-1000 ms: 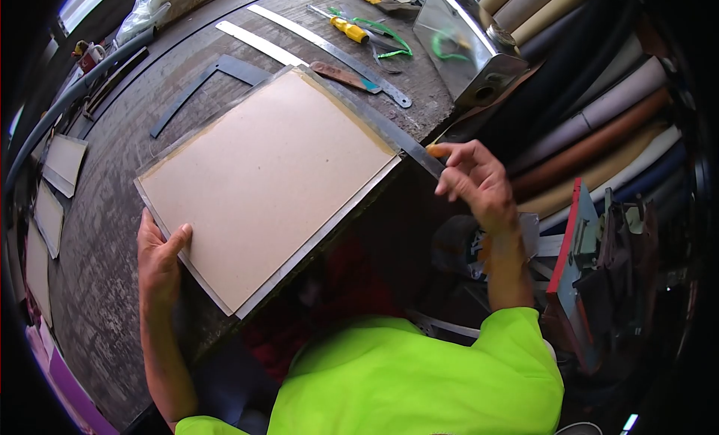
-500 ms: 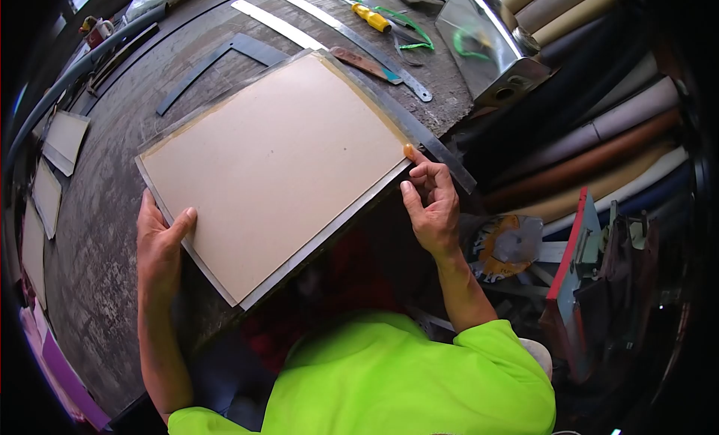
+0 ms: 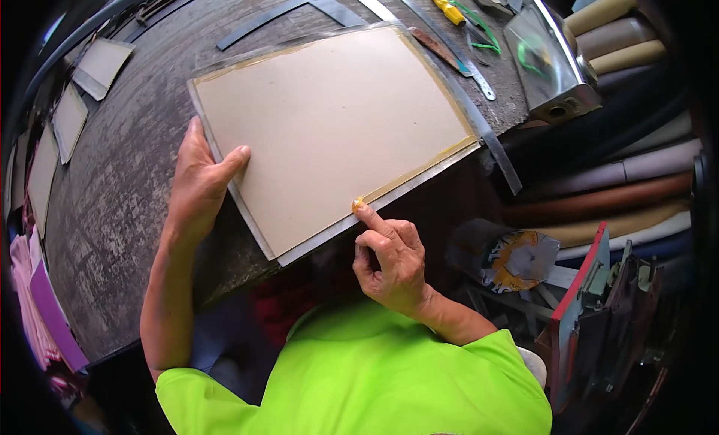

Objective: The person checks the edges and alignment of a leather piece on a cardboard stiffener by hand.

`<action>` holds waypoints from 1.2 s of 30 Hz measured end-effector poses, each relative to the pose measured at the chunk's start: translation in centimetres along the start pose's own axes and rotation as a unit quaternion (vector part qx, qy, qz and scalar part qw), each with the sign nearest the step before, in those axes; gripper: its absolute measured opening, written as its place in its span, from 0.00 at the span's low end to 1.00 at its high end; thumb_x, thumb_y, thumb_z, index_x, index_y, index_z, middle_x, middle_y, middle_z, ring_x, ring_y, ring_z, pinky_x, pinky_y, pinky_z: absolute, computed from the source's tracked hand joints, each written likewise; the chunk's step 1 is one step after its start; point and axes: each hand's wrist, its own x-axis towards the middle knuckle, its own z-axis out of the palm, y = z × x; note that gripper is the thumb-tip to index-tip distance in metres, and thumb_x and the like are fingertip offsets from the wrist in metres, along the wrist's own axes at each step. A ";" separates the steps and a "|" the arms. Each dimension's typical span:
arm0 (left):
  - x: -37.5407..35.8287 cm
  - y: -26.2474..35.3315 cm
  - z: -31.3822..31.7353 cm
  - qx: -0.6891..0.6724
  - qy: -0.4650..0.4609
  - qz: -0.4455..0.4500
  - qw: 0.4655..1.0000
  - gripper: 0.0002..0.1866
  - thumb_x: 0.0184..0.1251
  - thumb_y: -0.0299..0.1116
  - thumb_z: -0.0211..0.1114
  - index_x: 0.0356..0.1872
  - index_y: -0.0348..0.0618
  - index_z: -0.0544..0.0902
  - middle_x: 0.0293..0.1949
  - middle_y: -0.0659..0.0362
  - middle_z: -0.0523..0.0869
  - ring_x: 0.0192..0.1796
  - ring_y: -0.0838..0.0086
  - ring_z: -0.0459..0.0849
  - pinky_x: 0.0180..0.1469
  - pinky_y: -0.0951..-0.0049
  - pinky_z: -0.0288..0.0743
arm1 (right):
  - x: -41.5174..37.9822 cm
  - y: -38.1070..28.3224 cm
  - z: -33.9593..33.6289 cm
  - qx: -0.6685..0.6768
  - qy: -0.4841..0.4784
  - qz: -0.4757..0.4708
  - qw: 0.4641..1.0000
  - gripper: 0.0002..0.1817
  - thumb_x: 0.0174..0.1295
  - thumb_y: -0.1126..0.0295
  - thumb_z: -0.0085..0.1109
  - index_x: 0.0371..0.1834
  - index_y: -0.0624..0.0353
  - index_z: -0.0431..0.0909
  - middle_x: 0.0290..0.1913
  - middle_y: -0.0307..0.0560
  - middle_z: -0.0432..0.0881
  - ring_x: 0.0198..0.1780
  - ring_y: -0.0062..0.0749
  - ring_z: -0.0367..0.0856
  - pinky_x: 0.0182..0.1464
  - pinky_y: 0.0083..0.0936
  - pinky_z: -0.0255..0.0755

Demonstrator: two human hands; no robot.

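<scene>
A large beige board (image 3: 329,128) lies at a slant over the table's near edge, on a slightly larger grey sheet whose margin (image 3: 322,246) shows around it. Amber, glue-like smears run along its far, right and part of its near edge. My left hand (image 3: 202,176) grips the left edge, thumb on top and the other fingers mostly hidden below. With its index finger stretched out, my right hand (image 3: 393,255) touches the near edge; a dab of amber paste (image 3: 358,205) sits at the fingertip. Its other fingers are curled loosely and hold nothing.
Beyond the board lie a flat metal square (image 3: 277,19), metal strips (image 3: 408,15), a brown-handled blade (image 3: 440,51) and a yellow-handled tool (image 3: 448,10). A metal can (image 3: 558,68) stands at the table's right edge. Rolls of material (image 3: 599,210) are stacked right; more panels (image 3: 103,66) lie left.
My right index finger has moved from the right corner leftward along the near edge, and an amber smear now shows behind it. The view has shifted; my left hand keeps its grip.
</scene>
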 end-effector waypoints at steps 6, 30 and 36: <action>-0.3 0.2 0.2 0.015 0.019 0.035 0.999 0.26 0.68 0.20 0.66 0.63 0.28 0.66 0.56 0.43 0.80 0.60 0.63 0.83 0.64 0.63 0.79 | -0.4 -3.5 2.4 -0.020 -0.029 -0.080 0.996 0.06 0.57 0.78 0.63 0.35 0.59 0.75 0.62 0.50 0.86 0.35 0.31 0.77 0.36 0.28 0.67; -0.3 0.1 0.2 0.025 0.007 0.022 0.999 0.27 0.68 0.22 0.63 0.65 0.28 0.65 0.52 0.40 0.82 0.55 0.61 0.87 0.62 0.60 0.82 | -0.1 0.7 -2.4 0.281 0.029 0.111 0.953 0.17 0.63 0.88 0.60 0.51 0.62 0.69 0.67 0.71 0.75 0.40 0.20 0.78 0.44 0.19 0.77; -0.3 -0.1 0.2 0.025 0.009 0.023 0.999 0.27 0.68 0.21 0.63 0.66 0.28 0.64 0.52 0.38 0.82 0.54 0.59 0.88 0.60 0.60 0.84 | 1.8 5.8 -5.5 -0.004 0.031 0.231 0.973 0.14 0.59 0.84 0.62 0.46 0.61 0.72 0.66 0.61 0.80 0.36 0.28 0.81 0.38 0.23 0.77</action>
